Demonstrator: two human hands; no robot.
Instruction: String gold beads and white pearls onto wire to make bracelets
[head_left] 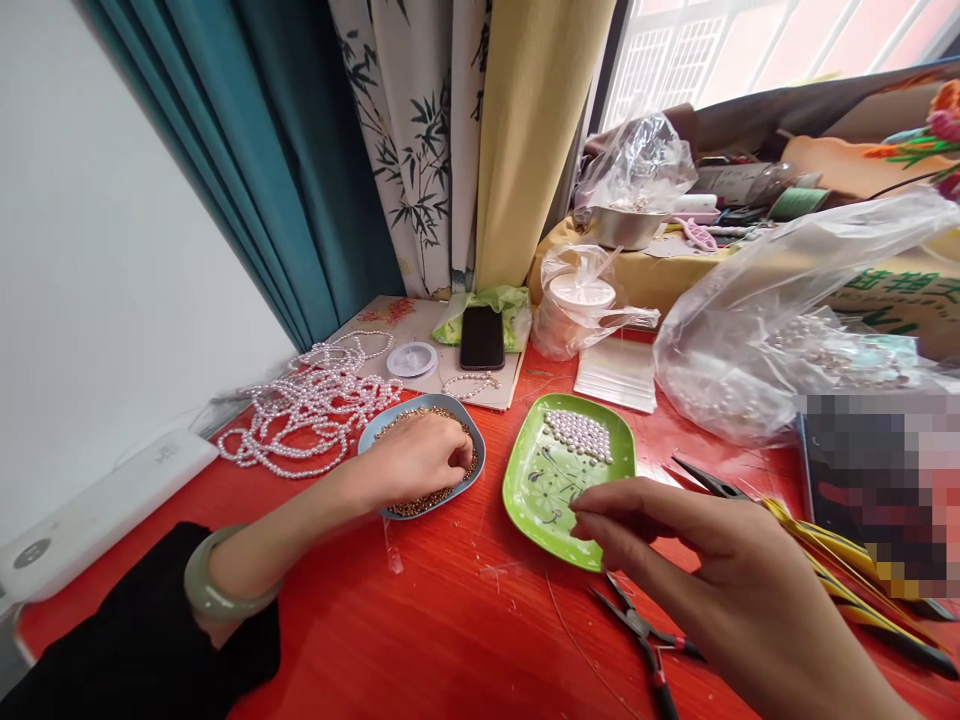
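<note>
At the far left a flat white plastic device lies on the glossy red table. Next to it, the left arm comes in with a black sleeve and a pale green stone bangle on the wrist. Behind the arm, a loose heap of white pearl strands lies on the table.

The left hand rests palm down in a blue oval dish that is full of small golden-brown beads. Its fingers are curled, and the thumb and the first finger meet at the beads. Whether a bead is between them, I cannot tell.

Behind the blue dish there is a round spool of clear thread and a black phone, both on a pale board.

Just to the right of the blue dish stands a bright green oval dish. A neat block of small white pearls lies in its far part.

The right hand is over the near edge of the green dish. Its thumb and first finger are pressed together at the tips; what they pinch is too small to see. Below this hand, thin pliers with black and red handles lie on the table.

Further right, a black pointed tool and some yellow strips lie near the hand. Behind them is a large clear plastic bag with pearls inside.
</note>
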